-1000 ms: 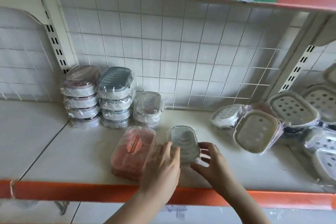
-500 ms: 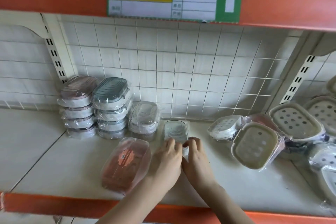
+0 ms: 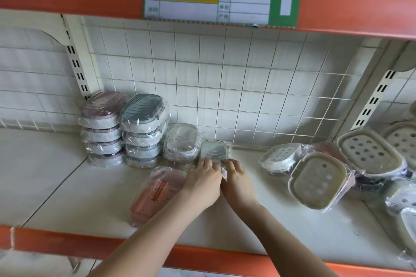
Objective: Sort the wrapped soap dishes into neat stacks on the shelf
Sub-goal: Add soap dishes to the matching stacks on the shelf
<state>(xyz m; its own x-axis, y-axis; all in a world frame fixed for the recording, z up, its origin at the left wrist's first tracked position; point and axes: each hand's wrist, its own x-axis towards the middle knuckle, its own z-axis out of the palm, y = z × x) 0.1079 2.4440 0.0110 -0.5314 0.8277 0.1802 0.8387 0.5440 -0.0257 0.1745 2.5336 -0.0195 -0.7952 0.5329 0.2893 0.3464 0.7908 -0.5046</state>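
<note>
Now, from the head view, both hands, left hand (image 3: 203,181) and right hand (image 3: 236,179), press their fingers on the near end of a clear wrapped soap dish (image 3: 215,149) at the shelf's (image 3: 67,189) back edge, beside the short clear stack (image 3: 182,141). Best slide it squarely back, aligned with its neighbours.

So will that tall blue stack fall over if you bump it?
Maybe. The blue stack is four dishes high and narrow, so it looks tippy. The shiny wrap probably lets the dishes slide. The pink stack right beside it might steady one side.
</note>
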